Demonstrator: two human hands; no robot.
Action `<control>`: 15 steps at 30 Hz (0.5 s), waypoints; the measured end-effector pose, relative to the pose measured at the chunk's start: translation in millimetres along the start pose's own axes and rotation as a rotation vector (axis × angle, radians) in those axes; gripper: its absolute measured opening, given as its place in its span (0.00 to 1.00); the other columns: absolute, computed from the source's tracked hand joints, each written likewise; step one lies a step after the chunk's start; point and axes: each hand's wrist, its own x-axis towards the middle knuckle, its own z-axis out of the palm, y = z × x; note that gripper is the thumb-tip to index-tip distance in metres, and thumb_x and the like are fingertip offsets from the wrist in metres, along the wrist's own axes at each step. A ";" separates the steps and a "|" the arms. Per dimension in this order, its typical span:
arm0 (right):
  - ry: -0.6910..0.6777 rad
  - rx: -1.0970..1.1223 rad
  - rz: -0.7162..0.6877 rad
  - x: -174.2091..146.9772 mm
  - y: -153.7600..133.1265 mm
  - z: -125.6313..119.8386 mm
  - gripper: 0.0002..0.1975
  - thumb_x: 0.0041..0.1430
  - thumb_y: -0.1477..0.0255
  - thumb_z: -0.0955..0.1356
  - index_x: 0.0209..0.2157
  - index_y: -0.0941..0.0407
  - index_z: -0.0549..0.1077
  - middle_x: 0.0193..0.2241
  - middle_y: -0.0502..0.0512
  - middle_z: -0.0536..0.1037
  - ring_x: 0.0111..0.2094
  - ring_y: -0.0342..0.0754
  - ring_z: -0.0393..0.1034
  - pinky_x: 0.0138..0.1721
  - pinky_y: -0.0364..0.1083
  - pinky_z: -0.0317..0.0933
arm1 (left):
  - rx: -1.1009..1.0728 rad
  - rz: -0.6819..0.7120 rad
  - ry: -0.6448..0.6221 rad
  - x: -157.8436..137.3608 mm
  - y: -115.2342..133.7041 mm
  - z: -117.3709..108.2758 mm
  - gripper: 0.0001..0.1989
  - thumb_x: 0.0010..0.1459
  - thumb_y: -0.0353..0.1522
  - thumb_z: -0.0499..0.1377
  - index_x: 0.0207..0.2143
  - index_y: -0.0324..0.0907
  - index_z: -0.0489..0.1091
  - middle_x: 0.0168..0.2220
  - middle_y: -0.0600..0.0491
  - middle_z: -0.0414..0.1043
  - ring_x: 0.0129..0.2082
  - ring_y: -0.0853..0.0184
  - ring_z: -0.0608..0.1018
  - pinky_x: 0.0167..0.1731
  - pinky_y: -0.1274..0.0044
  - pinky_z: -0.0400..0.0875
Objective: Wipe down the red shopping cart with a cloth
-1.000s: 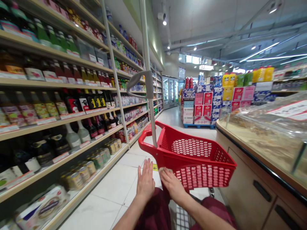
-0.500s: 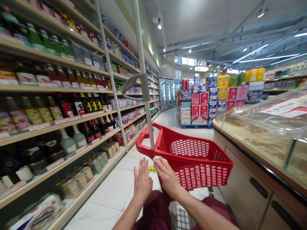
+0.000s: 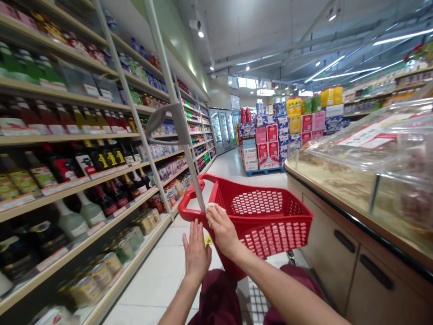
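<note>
Stretched up from below the red basket (image 3: 267, 210), with both forearms angled to its near left corner. Laid there, palm down and wrist slightly bent, with the right hand (image 3: 223, 232) beside the foot of the metal pole (image 3: 196, 185). Closed in the right grip, with fingers together and curved, around a pale cloth (image 3: 210, 206) against the basket. Covered mostly by those fingers, so impossible to tell its full shape or where the thumb lies. Held up with the left hand (image 3: 196, 255), just left of the basket's body, nearly straight in the fingers and thumb set apart. Wide open in the left grip, around nothing visible; cannot tell whether touching the basket's rim. Hidden in part behind the hands, left of the basket, with a yellow floor marking (image 3: 208, 239) too covered for reading. Cut off at the lower border, below the basket, along with forearms and maroon trousers (image 3: 219, 298). Cut off at the upper border, above the basket, with the pole. Blurred on the shelves (image 3: 64, 185) left of the basket, among bottle labels.
</note>
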 end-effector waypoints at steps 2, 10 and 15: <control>-0.024 -0.021 0.033 2.7 16.1 -3.4 0.19 0.57 0.80 0.58 0.50 0.60 0.64 0.52 0.58 0.65 0.58 0.49 0.46 0.54 0.53 0.53 | -0.010 0.031 0.013 9.9 6.6 -4.6 0.32 0.50 0.24 0.47 0.58 0.32 0.40 0.58 0.37 0.49 0.60 0.58 0.48 0.54 0.58 0.48; 0.022 -0.205 0.349 -63.2 84.8 -33.5 0.23 0.56 0.83 0.55 0.52 0.58 0.62 0.51 0.59 0.65 0.56 0.49 0.52 0.52 0.55 0.55 | -0.042 0.214 -0.009 36.6 34.9 4.5 0.33 0.47 0.23 0.47 0.58 0.34 0.46 0.59 0.44 0.50 0.59 0.61 0.51 0.56 0.61 0.45; -0.039 -0.156 0.153 -50.1 69.5 -18.5 0.22 0.56 0.81 0.57 0.52 0.56 0.62 0.52 0.55 0.65 0.57 0.48 0.50 0.53 0.53 0.53 | -0.041 0.245 -0.074 43.2 40.9 16.7 0.30 0.45 0.25 0.49 0.54 0.36 0.55 0.57 0.46 0.55 0.58 0.60 0.53 0.57 0.61 0.43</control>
